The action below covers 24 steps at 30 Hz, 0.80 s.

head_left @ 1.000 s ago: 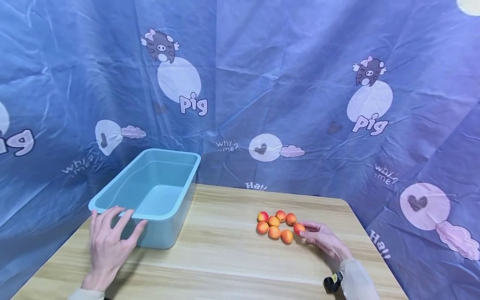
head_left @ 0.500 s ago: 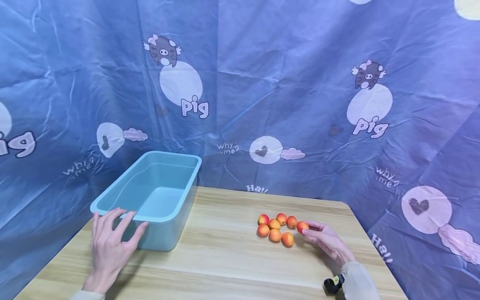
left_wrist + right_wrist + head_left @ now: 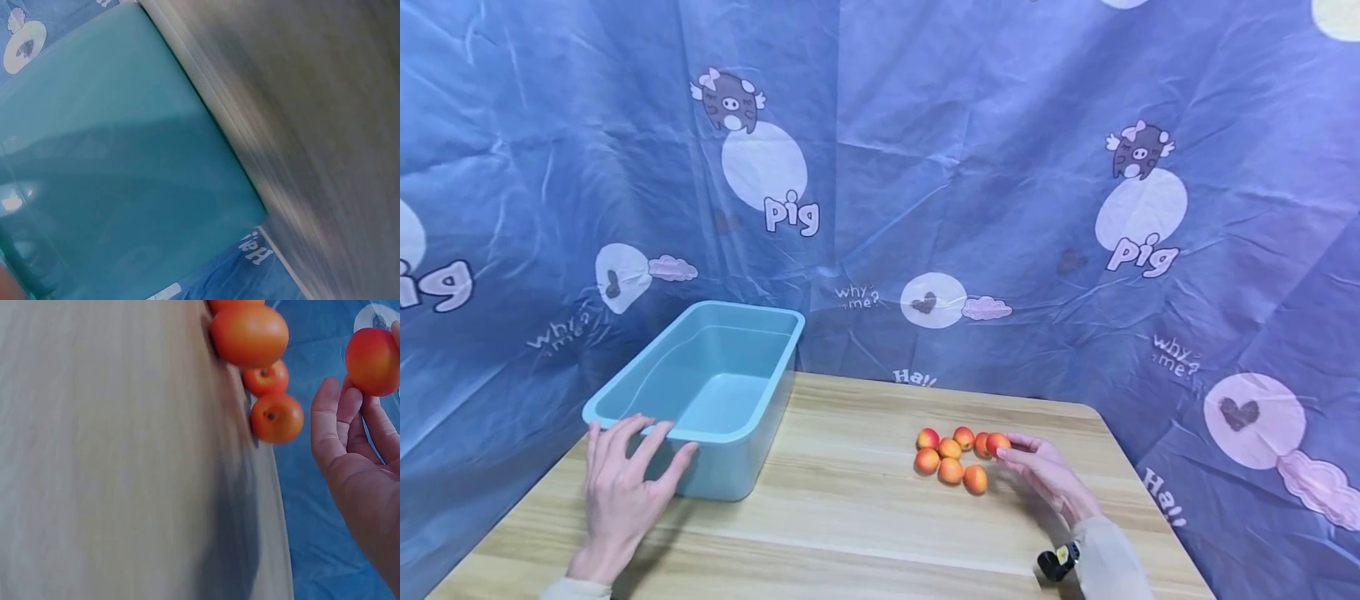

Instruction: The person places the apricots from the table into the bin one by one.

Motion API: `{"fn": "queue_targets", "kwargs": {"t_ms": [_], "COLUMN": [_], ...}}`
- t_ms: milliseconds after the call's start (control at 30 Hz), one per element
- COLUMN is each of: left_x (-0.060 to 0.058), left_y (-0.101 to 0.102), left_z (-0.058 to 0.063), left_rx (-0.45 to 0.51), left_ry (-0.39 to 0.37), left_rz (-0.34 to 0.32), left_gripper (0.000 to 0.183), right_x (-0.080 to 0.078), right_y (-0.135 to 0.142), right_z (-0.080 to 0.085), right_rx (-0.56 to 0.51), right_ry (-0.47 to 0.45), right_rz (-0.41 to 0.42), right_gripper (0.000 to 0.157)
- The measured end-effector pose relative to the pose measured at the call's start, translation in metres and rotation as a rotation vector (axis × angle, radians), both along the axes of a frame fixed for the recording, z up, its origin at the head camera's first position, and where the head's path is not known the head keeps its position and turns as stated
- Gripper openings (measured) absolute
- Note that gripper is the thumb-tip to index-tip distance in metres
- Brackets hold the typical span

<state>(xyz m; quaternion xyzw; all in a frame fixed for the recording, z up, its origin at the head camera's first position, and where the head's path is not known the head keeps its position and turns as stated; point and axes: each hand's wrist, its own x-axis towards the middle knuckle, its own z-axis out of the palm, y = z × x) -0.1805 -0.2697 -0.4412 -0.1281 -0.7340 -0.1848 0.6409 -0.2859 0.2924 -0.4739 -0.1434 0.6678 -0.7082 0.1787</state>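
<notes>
One red-orange fruit (image 3: 997,444) is being pinched above the surface (image 3: 850,521) by the right hand (image 3: 1047,477), near the other fruits (image 3: 951,470) | blue bin (image 3: 730,471): rim is being touched by the loosely spread left hand (image 3: 621,496) | step, apparently: picking | next: steady pinch, clear of neighbours, is likely being called for

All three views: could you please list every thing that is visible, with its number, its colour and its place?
Table: 1, light wood, before the person
Bin: 1, light blue, on the table's left
Fruits: 7, orange to red, on the table, right of the bin
Held fruit: 1, orange-red, in the right hand
Cloth: count unclear, blue with prints, around the table
Device: 1, black, at the right wrist
Left hand: 1, bare, at the bin's near rim
Right hand: 1, bare, pinching the held fruit
Sleeves: 2, pale, one per arm
</notes>
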Motion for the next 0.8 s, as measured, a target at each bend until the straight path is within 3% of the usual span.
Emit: {"fn": "queue_targets", "kwargs": {"t_ms": [200,367,633,800], "left_x": [0.006,0.011,0.004,0.002], "left_y": [-0.001,-0.003,0.000,0.001], "left_z": [0.003,0.003,0.002,0.001], "left_rx": [-0.005,0.002,-0.002,0.001], "left_ry": [0.019,0.035,0.013,0.012], "left_rz": [0.013,0.024,0.006,0.003], "left_gripper": [0.053,0.054,0.053,0.052], "right_x": [-0.002,-0.003,-0.006,-0.006], "right_y": [-0.015,-0.029,-0.041,-0.054], "right_z": [0.002,0.004,0.012,0.016], "right_rx": [0.042,-0.001,0.015,0.026], "right_ry": [0.018,-0.013,-0.002,-0.031], "right_rz": [-0.015,-0.003,-0.020,-0.055], "right_gripper": [0.044,0.044,0.040,0.050]}}
